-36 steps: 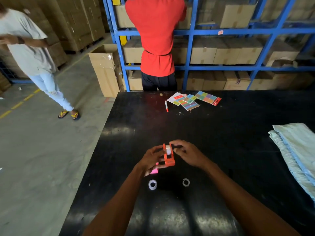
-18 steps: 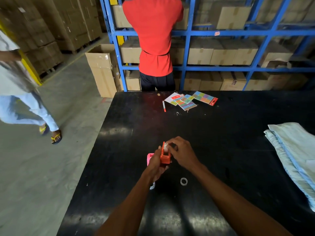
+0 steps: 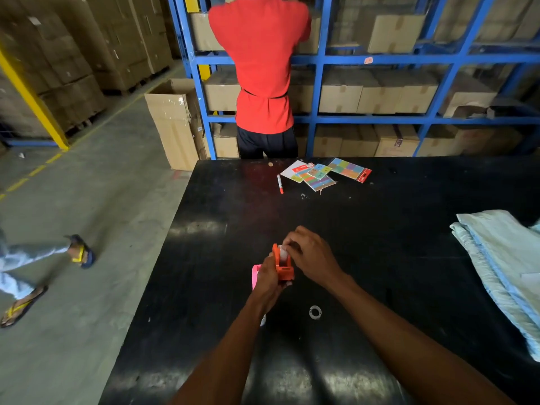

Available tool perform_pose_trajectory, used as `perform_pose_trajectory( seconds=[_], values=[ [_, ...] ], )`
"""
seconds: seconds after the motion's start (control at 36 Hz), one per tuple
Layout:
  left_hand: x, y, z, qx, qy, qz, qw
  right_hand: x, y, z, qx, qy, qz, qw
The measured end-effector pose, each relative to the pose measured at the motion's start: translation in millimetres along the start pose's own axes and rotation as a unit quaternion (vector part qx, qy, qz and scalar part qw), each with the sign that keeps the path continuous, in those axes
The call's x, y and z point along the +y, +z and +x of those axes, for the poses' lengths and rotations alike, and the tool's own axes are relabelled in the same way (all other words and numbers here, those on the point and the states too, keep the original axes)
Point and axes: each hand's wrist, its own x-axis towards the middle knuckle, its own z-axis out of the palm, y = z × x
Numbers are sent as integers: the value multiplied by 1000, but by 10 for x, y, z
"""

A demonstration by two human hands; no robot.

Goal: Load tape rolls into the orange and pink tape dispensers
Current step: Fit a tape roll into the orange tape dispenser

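Our left hand (image 3: 267, 280) grips the orange plastic tape dispenser (image 3: 283, 263); right hand (image 3: 311, 254) fingers pinch its white tape roll (image 3: 283, 252). No legible writing.

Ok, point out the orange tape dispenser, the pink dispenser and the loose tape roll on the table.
orange tape dispenser (image 3: 284, 270): head view, lower front body.
pink dispenser (image 3: 255, 276): head view, edge left of the left hand.
loose tape roll (image 3: 315, 312): head view, ring's rim.

The right hand (image 3: 309, 255) now covers the tape roll (image 3: 283, 252); the passer-by (image 3: 38, 276) has walked further left.
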Motion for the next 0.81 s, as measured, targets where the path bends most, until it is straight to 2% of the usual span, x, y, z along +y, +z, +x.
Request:
perform_pose_trajectory(
  seconds=[0.25, 0.42, 0.81],
  values=[
    [50, -136, 64, 23, 6, -12, 1000, -168, -23, -181, 24, -39, 29, 999],
    [86, -150, 155, 20, 7, -29, 999, -159, 199, -403, 9, -34, 20, 999],
    [-11, -101, 168, 12, -2, -57, 998, -71, 364, -554, 58, -13, -13, 998]
  ],
)
